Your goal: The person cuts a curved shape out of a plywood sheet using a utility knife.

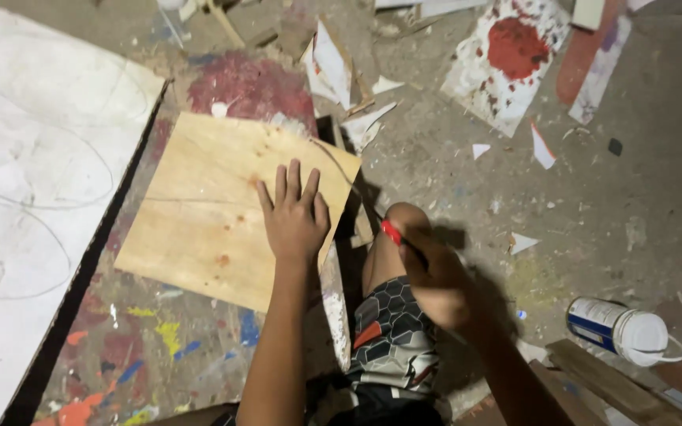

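plywood sheet (215,213) lies on the paint-splashed floor (159,347), left hand (294,221) spread flat on it. right hand (436,284) grips a red-handled tool (392,233). best press firmly near the edge.

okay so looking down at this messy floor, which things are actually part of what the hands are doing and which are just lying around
In use:
- plywood sheet, pressed flat by the left hand
- red-handled tool, gripped in the right hand; its kind is too blurred to tell

Lying about:
- white tin on its side
- red-stained paper
- torn paper scraps
- big white board with drawn curves
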